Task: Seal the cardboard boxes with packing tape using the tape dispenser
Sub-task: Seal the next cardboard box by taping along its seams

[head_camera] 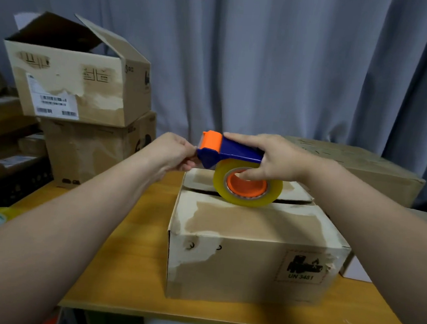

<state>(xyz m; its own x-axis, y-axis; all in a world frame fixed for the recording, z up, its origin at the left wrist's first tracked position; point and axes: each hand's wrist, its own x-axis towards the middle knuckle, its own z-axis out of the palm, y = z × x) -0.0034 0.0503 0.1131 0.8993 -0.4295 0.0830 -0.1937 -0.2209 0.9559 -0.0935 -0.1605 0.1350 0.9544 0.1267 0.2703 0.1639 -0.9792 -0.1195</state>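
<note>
The cardboard box (251, 253) sits on the table (137, 257), seam untaped — sealing hasn't begun. Above it, the right hand (278, 158) grips the tape dispenser (233, 150); the left hand (172, 151) pinches at its front, probably the tape end (196, 150).

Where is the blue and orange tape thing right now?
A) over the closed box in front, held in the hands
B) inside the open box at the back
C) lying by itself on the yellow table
A: the tape dispenser is over the closed box, the right hand gripping it and the left hand pinching at its front end.
</note>
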